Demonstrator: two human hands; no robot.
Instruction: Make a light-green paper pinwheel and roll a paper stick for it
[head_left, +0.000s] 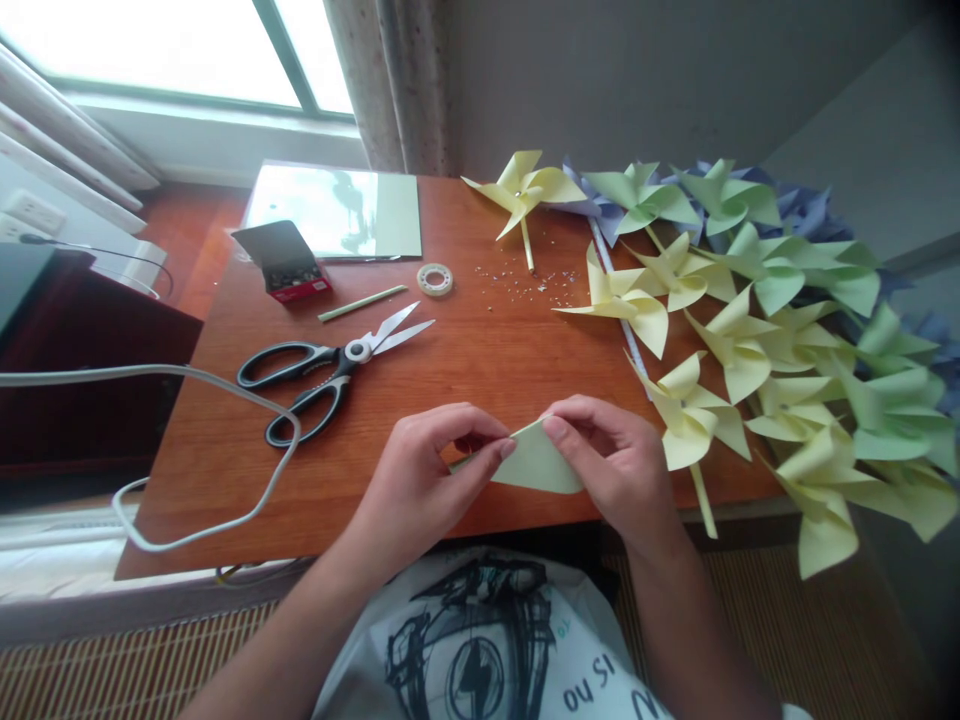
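Observation:
My left hand and my right hand both pinch a folded sheet of pale yellow-green paper just above the near edge of the wooden table. The fingertips of both hands meet at the paper's top fold. Black-handled scissors lie open to the left of my hands. A small roll of clear tape and a pale green stick rest further back.
Several finished paper pinwheels in yellow, green and purple are piled over the table's right side. A stack of paper sheets and an open small box sit at the back left. A white cable loops over the left edge. Paper scraps are scattered mid-table.

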